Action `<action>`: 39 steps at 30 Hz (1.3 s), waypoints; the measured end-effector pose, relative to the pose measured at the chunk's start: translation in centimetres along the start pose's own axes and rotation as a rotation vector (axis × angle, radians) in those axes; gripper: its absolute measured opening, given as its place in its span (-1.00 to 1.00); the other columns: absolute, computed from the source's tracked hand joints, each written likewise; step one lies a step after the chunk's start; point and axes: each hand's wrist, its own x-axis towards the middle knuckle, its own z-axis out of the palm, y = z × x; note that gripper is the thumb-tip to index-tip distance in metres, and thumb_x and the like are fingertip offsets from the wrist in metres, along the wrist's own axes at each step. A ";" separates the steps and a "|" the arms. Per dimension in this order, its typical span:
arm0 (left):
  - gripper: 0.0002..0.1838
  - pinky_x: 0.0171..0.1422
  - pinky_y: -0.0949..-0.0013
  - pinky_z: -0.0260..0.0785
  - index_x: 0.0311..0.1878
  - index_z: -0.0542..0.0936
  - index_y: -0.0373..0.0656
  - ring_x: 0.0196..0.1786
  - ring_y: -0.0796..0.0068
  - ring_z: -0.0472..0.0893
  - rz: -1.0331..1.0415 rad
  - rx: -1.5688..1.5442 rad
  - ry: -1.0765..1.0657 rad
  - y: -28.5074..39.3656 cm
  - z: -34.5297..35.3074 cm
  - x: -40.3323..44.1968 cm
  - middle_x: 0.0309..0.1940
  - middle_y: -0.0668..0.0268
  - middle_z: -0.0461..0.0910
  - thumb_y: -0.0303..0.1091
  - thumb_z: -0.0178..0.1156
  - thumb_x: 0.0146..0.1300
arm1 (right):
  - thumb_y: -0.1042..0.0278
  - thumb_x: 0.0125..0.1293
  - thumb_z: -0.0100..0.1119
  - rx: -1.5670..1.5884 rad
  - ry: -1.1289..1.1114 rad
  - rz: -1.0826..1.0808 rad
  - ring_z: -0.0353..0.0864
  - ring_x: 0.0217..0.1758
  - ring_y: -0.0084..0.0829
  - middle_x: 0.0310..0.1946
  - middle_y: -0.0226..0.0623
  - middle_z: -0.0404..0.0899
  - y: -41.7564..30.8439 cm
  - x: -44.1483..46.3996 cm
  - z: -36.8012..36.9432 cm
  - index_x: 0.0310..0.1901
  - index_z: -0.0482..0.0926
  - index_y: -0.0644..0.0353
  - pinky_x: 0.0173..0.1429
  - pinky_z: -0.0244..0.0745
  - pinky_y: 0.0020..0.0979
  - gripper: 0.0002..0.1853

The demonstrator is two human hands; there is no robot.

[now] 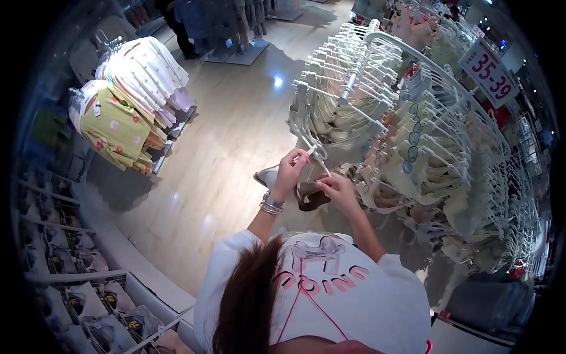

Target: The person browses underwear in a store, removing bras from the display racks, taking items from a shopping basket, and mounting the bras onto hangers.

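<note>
In front of the chest, my left hand (289, 170) is closed on one end of a white hanger (316, 158), with a watch and bracelets at the wrist. My right hand (338, 190) pinches the hanger's other end, lower and to the right. A light garment hangs below it between the hands, partly hidden by them. Just beyond is a rack (355, 74) full of pale garments (328, 112) on white hangers.
More garments (421, 153) hang along a curved rail at the right, under a "35-39" sign (489, 72). Floral clothes (121, 127) hang at the left. Bins (156, 301) of packed items fill the lower left. A person's dark-clothed legs (180, 29) show at the top.
</note>
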 end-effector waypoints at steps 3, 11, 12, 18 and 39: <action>-0.85 -0.54 0.75 0.09 -0.24 0.51 -0.16 -0.57 0.89 0.27 -0.064 -0.167 0.076 -0.8 -0.6 0.1 -0.54 0.59 0.35 -0.31 0.05 0.38 | 0.40 0.21 0.22 -0.028 -0.056 -0.035 0.58 -0.28 -0.51 -0.25 -0.27 0.62 -0.9 -0.3 0.7 -0.24 0.64 0.37 -0.18 0.45 -0.50 -0.81; -0.77 -0.57 0.72 0.09 -0.49 0.34 -0.12 -0.62 0.87 0.20 0.059 -0.445 0.211 -0.6 -0.7 -0.3 0.10 0.11 0.52 -0.37 -0.03 0.33 | 0.41 0.22 0.22 0.139 -0.205 0.002 0.54 -0.30 -0.58 -0.27 -0.33 0.63 -0.9 -0.5 2.4 -0.25 0.68 0.33 -0.19 0.41 -0.55 -0.83; -0.77 -0.57 0.71 0.09 -0.49 0.34 -0.12 -0.62 0.87 0.20 0.038 -0.451 0.221 -0.7 -0.9 -0.4 0.09 0.10 0.52 -0.38 -0.03 0.33 | 0.41 0.22 0.22 0.165 -0.214 0.002 0.53 -0.31 -0.59 -0.27 -0.33 0.63 -0.9 -0.5 2.6 -0.25 0.68 0.32 -0.21 0.41 -0.55 -0.83; -0.79 -0.59 0.70 0.02 -0.21 0.54 -0.28 -0.63 0.86 0.20 -0.014 -0.446 0.275 -2.1 -1.3 -1.2 -0.56 0.53 0.36 -0.33 0.00 0.37 | 0.39 0.23 0.22 0.175 -0.209 -0.056 0.47 -0.40 -0.65 -0.28 -0.36 0.62 0.1 -0.7 3.5 -0.25 0.68 0.32 -0.33 0.36 -0.57 -0.83; -0.82 -0.12 0.56 0.35 -0.30 0.61 -0.28 -0.31 0.67 0.51 -0.175 -0.021 0.147 -3.8 -4.2 -3.2 -0.42 0.39 0.58 -0.35 0.15 0.33 | 0.37 0.22 0.23 -0.059 -0.057 -0.015 0.42 -0.45 -0.62 -0.48 -0.41 0.54 1.9 -2.3 3.5 -0.26 0.68 0.28 -0.37 0.26 -0.53 -0.83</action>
